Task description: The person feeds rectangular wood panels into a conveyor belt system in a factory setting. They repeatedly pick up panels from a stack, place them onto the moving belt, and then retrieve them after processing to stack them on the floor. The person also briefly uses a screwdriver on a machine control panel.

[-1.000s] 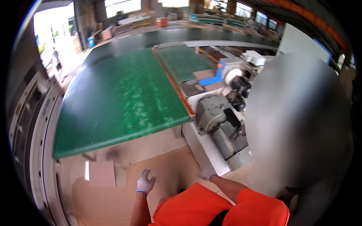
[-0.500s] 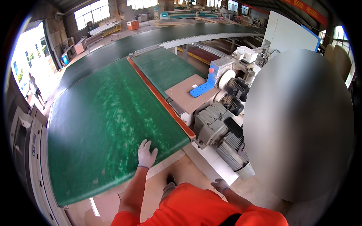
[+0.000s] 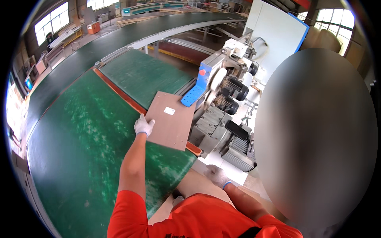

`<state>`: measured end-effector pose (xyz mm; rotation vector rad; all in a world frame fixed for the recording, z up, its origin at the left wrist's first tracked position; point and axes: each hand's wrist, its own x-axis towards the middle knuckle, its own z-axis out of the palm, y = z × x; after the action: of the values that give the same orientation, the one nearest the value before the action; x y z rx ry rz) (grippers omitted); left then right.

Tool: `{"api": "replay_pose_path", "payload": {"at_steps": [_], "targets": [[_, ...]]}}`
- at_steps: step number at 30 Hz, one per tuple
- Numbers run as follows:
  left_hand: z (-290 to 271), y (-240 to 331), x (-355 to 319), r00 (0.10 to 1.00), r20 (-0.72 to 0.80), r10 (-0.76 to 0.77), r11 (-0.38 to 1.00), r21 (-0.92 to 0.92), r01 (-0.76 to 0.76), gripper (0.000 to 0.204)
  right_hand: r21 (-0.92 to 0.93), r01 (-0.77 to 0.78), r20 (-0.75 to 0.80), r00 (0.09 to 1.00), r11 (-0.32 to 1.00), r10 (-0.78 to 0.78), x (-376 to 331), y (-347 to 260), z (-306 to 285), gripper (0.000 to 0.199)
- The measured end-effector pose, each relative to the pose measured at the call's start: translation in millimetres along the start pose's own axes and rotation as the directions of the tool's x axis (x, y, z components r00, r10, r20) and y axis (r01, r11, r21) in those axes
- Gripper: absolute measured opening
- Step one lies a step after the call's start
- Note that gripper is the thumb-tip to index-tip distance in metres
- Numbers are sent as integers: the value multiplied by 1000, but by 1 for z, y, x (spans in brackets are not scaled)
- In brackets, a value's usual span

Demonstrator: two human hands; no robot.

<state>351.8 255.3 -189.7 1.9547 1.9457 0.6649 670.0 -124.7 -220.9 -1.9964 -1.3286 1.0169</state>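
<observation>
My left hand, in a white glove, is at the left edge of a flat brown board. Its thumb lies over the board's edge, and the fingers look closed around that edge, partly hidden. A small white label is stuck on the board's top. The board slants across the orange-red divider strip, its far right corner close to the blue perforated plate of a machine. My right hand, also gloved, hangs low beside the machine, holding nothing, with its fingers loosely apart.
A worn green conveyor belt spreads to the left, with a shorter green belt beyond the divider. Grey motors stand to the right. A white cabinet rises behind them. A large blurred grey oval covers the right side.
My left hand has moved forward from above the belt to the board. The board has turned and come nearer, onto the divider. The view has swung right. My right hand has moved slightly forward.
</observation>
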Motion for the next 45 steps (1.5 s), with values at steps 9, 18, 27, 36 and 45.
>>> {"api": "replay_pose_path", "payload": {"at_steps": [9, 18, 27, 36, 45], "targets": [[10, -11, -155, 956, -270, 110, 983, 174, -64, 79, 306, -18, -109, 993, 952, 54, 82, -35, 13, 70], [8, 59, -342, 972, -208, -111, 992, -87, 95, 74, 645, -121, 192, 981, 754, -7, 139, -18, -16, 27], [4, 97, -497, 731, 227, -643, -261, -963, 69, 68, 505, -466, 811, 543, 727, -216, -20, -3, -49, 36], [-14, 122, -656, 821, 95, -562, -402, -899, -172, 69, 211, -39, 978, 3, 977, -211, -137, -36, -17, 43], [-22, 143, -1010, -210, -118, -971, 234, -665, -709, 13, -99, -278, 840, -538, 955, -70, -258, 2, 93, 24]]}}
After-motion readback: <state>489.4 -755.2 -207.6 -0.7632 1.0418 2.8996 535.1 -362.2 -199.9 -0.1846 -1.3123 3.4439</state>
